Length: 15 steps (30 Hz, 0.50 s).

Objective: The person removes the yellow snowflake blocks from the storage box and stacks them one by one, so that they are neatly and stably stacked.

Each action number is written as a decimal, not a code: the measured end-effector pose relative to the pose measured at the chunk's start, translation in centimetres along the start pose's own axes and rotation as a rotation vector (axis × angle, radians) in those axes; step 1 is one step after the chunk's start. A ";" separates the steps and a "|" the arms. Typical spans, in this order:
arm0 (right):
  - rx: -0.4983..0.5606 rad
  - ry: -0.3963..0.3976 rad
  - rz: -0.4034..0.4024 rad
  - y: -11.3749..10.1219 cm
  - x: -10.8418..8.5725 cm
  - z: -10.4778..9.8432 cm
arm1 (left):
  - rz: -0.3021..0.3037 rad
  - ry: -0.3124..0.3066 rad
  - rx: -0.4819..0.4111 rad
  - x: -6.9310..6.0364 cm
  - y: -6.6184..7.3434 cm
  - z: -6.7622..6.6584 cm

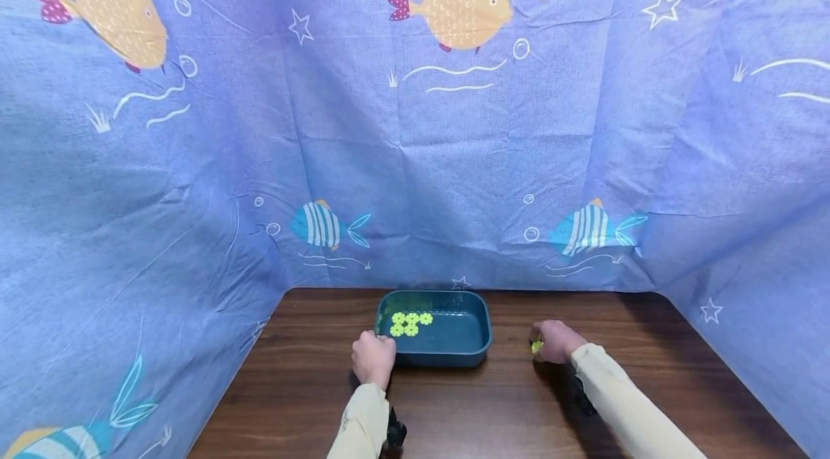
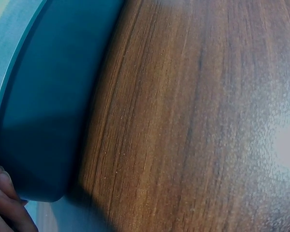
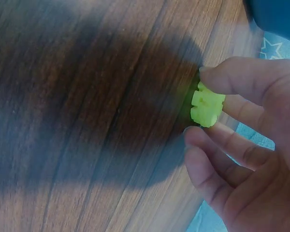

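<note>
A dark teal rectangular tray (image 1: 447, 359) stands at the back middle of the table. Several yellow-green notched discs (image 1: 411, 318), flower-like in outline, lie inside it toward the left. With curled fingers my left hand (image 1: 374, 358) holds the tray's front left corner; in the left wrist view only some fingers (image 2: 7, 195) show beside the tray wall (image 2: 48, 106). Off to the tray's right, my right hand (image 1: 556, 341) pinches a yellow-green notched disc (image 3: 208, 105) between thumb and fingers, just over the tabletop.
The brown wood-grain table (image 1: 480, 408) runs back to a blue fish-print cloth (image 1: 454, 156) that hangs behind and at both sides. Dark wrist-worn devices (image 1: 395, 431) sit under the sleeves. A patch of glare lies on the wood in the left wrist view.
</note>
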State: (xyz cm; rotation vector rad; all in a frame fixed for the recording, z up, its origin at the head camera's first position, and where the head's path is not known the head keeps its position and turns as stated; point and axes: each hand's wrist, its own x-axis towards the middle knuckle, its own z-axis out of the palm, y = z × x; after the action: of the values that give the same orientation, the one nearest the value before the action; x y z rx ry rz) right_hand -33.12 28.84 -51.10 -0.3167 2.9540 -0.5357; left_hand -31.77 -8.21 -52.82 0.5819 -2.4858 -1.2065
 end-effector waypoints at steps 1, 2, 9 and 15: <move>0.002 -0.005 0.011 0.0 0.0 0.0 | -0.001 0.002 0.000 0.0 0.0 0.0; 0.001 -0.006 0.012 0.0 0.0 0.1 | -0.001 0.005 0.001 0.0 0.0 0.0; -0.007 -0.008 -0.004 -0.3 -0.3 -0.3 | 0.002 -0.003 0.013 -0.1 0.0 0.0; -0.019 -0.002 -0.007 -0.2 -0.3 -0.3 | 0.012 -0.035 0.022 0.3 -0.1 -0.2</move>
State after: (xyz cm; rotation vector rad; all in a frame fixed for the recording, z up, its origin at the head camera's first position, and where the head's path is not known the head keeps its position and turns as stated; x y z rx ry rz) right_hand -32.86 28.82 -50.77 -0.3296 2.9590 -0.5088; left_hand -31.93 -8.50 -52.72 0.5550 -2.5312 -1.1964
